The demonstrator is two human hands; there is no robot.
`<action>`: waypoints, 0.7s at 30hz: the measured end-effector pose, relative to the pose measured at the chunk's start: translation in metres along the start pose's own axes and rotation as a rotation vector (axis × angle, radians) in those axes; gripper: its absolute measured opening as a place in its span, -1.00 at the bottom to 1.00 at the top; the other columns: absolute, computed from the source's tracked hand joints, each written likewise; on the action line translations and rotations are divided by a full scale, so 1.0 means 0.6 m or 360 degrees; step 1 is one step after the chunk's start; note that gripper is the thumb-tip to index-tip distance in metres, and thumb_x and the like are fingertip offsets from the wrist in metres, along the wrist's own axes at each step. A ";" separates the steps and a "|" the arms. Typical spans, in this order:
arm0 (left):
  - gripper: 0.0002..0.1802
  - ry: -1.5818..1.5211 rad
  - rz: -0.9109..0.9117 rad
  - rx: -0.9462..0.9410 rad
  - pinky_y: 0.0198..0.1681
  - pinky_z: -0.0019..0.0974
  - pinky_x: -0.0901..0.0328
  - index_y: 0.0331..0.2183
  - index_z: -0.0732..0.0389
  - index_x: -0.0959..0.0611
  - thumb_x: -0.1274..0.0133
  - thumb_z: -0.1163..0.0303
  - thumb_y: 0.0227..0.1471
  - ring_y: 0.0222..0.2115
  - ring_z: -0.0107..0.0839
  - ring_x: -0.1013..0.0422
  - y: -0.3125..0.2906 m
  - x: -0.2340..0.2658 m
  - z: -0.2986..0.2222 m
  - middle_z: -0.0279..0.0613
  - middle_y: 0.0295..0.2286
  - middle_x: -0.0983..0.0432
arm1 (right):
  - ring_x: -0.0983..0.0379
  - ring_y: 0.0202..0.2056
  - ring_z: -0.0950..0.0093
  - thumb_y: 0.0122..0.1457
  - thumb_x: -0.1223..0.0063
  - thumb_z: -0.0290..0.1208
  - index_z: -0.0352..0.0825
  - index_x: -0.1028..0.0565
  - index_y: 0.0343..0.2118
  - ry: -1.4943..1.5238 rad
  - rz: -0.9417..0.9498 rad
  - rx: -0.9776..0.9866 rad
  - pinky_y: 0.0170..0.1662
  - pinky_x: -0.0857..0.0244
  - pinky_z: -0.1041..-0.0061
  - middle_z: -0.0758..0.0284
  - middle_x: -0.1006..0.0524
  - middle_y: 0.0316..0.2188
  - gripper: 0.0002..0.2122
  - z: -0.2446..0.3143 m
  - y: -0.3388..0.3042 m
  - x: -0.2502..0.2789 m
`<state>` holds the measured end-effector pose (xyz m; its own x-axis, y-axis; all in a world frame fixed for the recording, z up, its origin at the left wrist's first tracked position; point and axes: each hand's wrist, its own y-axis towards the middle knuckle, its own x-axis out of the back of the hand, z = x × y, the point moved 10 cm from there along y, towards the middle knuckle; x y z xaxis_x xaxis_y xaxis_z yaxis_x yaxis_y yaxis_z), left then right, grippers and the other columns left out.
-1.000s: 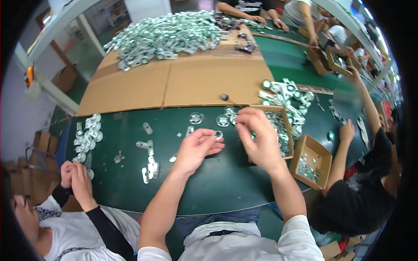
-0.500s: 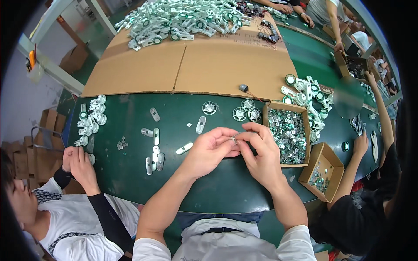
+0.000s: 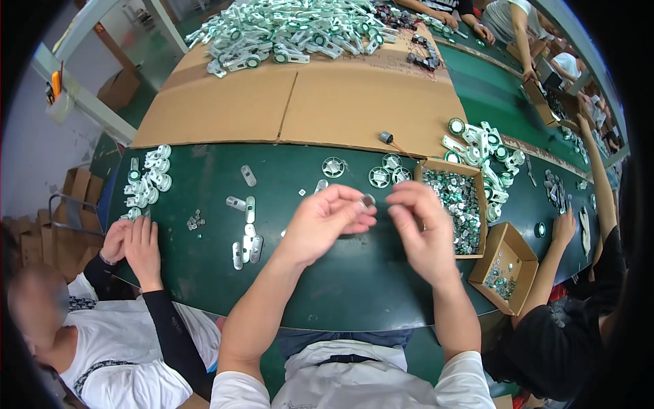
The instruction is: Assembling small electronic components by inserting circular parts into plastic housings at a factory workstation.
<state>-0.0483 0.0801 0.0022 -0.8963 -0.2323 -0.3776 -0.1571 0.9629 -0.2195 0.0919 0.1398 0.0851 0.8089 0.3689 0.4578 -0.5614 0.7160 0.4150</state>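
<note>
Over the dark green table, my left hand (image 3: 323, 221) pinches a small grey oval plastic shell (image 3: 368, 200) between thumb and fingers, most of it hidden. My right hand (image 3: 426, 228) hovers just right of it, fingers curled and slightly apart, with nothing visible in them. Left of my hands, several grey and whitish oval shells (image 3: 250, 210) lie on the table, one shell (image 3: 321, 185) partly behind my left hand. Beyond my hands sit round spoked discs (image 3: 379, 177). Beside my right hand stands a cardboard box (image 3: 482, 232) full of small square parts (image 3: 458, 204).
A smaller cardboard box (image 3: 524, 279) holds a few small parts. White assemblies (image 3: 480, 146) pile up at right; a larger heap (image 3: 293, 31) covers the cardboard sheet (image 3: 361, 109). A small motor (image 3: 386, 137) lies at its edge. Co-workers' hands (image 3: 139, 249) are at left and right.
My right hand has come away from the piece and moved slightly right. My left hand keeps the oval shell, now tilted up and more visible. The co-worker at left has shifted their hands.
</note>
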 end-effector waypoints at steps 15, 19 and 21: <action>-0.77 -0.0168 -0.0487 -0.0345 -0.10 -0.34 -0.47 -0.09 0.32 -0.48 0.05 0.44 0.25 -0.24 -0.35 -0.54 0.005 0.106 -0.074 -0.03 -0.21 -0.56 | -0.56 -0.27 0.31 0.18 -0.10 -0.47 -0.43 -0.49 -0.09 -0.0400 0.0116 -0.0190 -0.20 -0.45 0.39 0.12 -0.56 -0.22 -0.75 -0.012 0.097 0.018; -0.82 0.0037 -0.0501 -0.0261 -0.13 -0.35 -0.46 -0.16 0.32 -0.48 0.07 0.43 0.25 -0.26 -0.36 -0.54 0.001 0.093 -0.060 -0.03 -0.23 -0.56 | -0.58 -0.26 0.28 0.18 -0.10 -0.38 -0.40 -0.53 -0.12 -0.0584 0.0310 -0.0232 -0.14 -0.42 0.38 0.09 -0.59 -0.25 -0.75 -0.054 0.100 -0.020; -0.83 -0.0007 -0.0411 -0.0282 -0.15 -0.36 -0.46 -0.18 0.32 -0.47 0.09 0.43 0.26 -0.28 -0.37 -0.53 0.006 0.073 -0.056 -0.04 -0.25 -0.56 | -0.55 -0.18 0.16 0.16 -0.10 -0.35 -0.40 -0.53 -0.12 -0.0678 0.0534 -0.0085 -0.07 -0.40 0.26 0.07 -0.58 -0.22 -0.72 -0.052 0.082 -0.052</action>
<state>-0.1021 0.0778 0.0149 -0.8156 -0.4725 -0.3340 -0.4494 0.8809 -0.1487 0.0444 0.1821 0.0666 0.4384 0.3175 0.8408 -0.7579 0.6334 0.1560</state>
